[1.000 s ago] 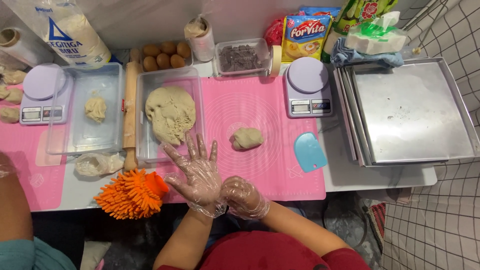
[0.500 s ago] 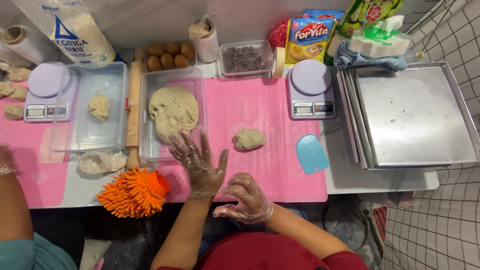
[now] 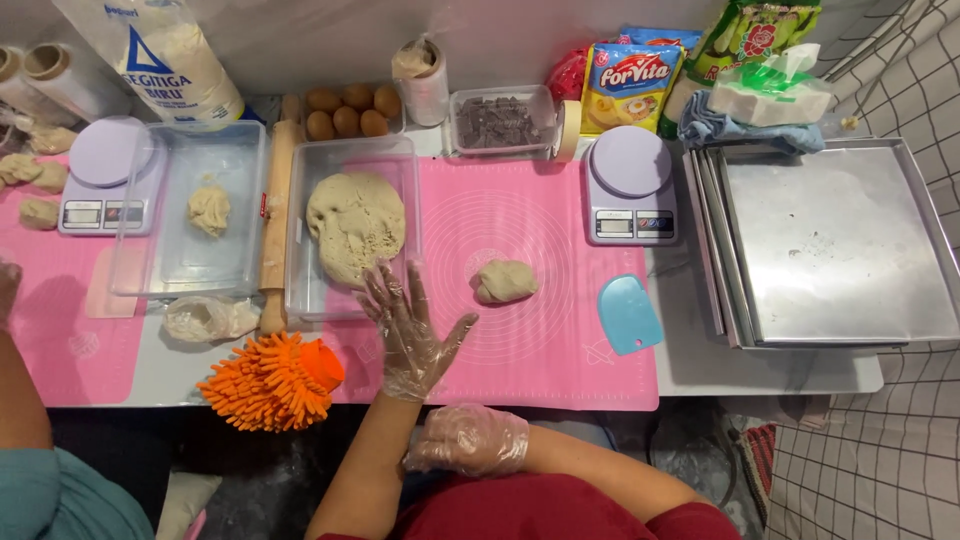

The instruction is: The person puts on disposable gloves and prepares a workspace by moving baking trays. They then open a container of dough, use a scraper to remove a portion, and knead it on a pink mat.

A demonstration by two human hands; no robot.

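My left hand (image 3: 410, 330), in a clear plastic glove, hovers with fingers spread over the pink silicone mat (image 3: 560, 350), just below the clear tub (image 3: 300, 290) that holds a large slab of dough (image 3: 355, 225). It holds nothing. A small lump of dough (image 3: 503, 281) lies on the mat to the right of that hand. My right hand (image 3: 467, 440), also gloved, is curled loosely at the table's front edge near my body, with nothing in it.
A blue scraper (image 3: 629, 313), a purple scale (image 3: 630, 185), stacked metal trays (image 3: 840, 240), a rolling pin (image 3: 277, 215), an orange mitt (image 3: 270, 380), eggs (image 3: 347, 110) and a chocolate tub (image 3: 498, 120) surround the mat. Another person's arm (image 3: 20, 380) works at the left.
My left hand has slid forward along the mat toward the dough tub. My right hand has pulled back from it to the table's front edge.
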